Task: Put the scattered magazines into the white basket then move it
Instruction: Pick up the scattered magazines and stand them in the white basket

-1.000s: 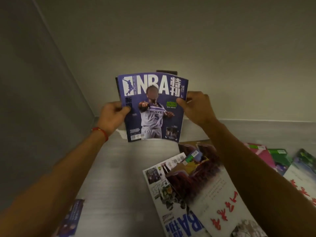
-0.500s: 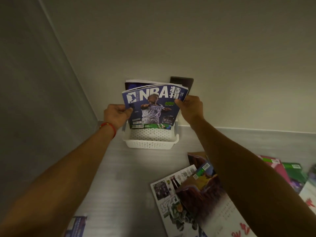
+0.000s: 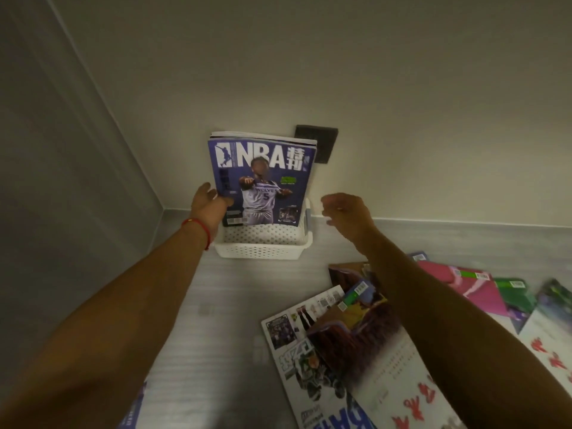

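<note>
The purple NBA magazine stands upright in the white perforated basket, leaning on the back wall with other magazines behind it. My left hand holds its lower left edge, thumb on the cover. My right hand hovers to the right of the basket, fingers loosely apart and holding nothing. Scattered magazines lie on the grey surface to the right: an overlapping pile under my right forearm, a pink one and a green one.
The basket sits in the back left corner where two walls meet. A black wall plate is behind the magazine's top right corner. Another blue magazine pokes in at the bottom edge under my left arm.
The NBA magazine went down into the basket and now stands against the wall. My right hand let go of it and drew off to the right; my left hand stays on it.
</note>
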### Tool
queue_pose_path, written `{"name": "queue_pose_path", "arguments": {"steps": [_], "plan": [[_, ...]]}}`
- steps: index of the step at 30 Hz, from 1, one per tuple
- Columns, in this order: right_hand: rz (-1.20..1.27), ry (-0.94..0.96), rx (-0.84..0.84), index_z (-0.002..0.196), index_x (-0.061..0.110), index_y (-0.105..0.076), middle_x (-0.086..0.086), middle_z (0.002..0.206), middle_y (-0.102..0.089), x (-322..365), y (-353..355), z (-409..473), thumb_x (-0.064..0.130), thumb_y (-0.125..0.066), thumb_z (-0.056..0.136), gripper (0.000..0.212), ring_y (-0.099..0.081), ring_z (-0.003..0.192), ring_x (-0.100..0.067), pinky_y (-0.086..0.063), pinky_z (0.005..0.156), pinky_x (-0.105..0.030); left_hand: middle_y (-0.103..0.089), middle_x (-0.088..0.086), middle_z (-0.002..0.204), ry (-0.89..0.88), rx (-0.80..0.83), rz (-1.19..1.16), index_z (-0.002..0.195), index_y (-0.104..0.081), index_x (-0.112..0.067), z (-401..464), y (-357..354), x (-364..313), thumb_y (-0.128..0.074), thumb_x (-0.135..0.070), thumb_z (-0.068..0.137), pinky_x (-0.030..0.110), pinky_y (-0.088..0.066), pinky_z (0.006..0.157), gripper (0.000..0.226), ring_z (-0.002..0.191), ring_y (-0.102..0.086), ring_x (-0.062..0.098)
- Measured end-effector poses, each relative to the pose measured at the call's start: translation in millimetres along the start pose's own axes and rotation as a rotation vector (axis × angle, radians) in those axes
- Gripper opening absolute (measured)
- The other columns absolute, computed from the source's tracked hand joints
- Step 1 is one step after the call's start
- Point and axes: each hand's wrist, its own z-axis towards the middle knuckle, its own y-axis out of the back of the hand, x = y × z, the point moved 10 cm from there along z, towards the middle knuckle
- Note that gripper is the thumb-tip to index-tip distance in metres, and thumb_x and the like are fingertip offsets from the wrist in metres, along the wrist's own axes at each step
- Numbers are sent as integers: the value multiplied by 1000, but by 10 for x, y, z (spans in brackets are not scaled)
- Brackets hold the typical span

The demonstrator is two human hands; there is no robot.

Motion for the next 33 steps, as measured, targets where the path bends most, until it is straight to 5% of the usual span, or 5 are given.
{"name": "queue_pose_path", "arguments": {"steps": [6, 13, 20, 25, 33], "plan": [[-649, 30, 269, 119, 15, -64, -4, 120, -64, -1360, 347, -930, 17, -49, 99, 25, -65, 107, -26, -46, 82, -28, -66, 17, 122, -199, -88, 369, 115, -65, -8, -707, -216, 118, -56, 4, 84, 46, -52, 100, 34, 112, -63, 33], [-694, -428, 38, 143, 17, -36, -10, 141, -43, -2889, 927, -2227, 62, -64, 81, 81, -46, 127, -30, -45, 101, -47, -60, 6, 122, -474, 506, 746, 101, -68, -16, -2560, -1631, 1295, -60, -2, 80, 40, -48, 103, 27, 114, -55, 22], [-706, -401, -103, 126, 20, -48, -6, 124, -46, -2875, 1062, -2546, 58, -66, 81, 62, -44, 116, -25, -48, 93, -42, -3, 5, 166, -484, 756, 1330, 148, -37, -28, -3059, -1956, 2220, -56, -27, 89, 51, -19, 123, 62, 154, 1, 30], [-421, -269, 16, 121, 23, -60, -3, 112, -68, -2629, 1133, -2427, 23, -58, 95, 27, -64, 88, -15, -55, 77, -29, -12, 6, 164, -412, 776, 1256, 155, -21, -26, -3088, -2043, 1869, -64, -26, 83, 47, -26, 122, 83, 151, -13, 33], [-434, 277, 239, 85, 45, -62, 18, 77, -67, -1111, 1558, -2151, 23, -66, 92, 23, -68, 70, 2, -55, 61, -15, -38, 9, 155, -919, 676, 1282, 151, -21, -36, -3448, -2718, 456, -57, -37, 91, 58, -22, 118, 69, 144, -32, 34]]}}
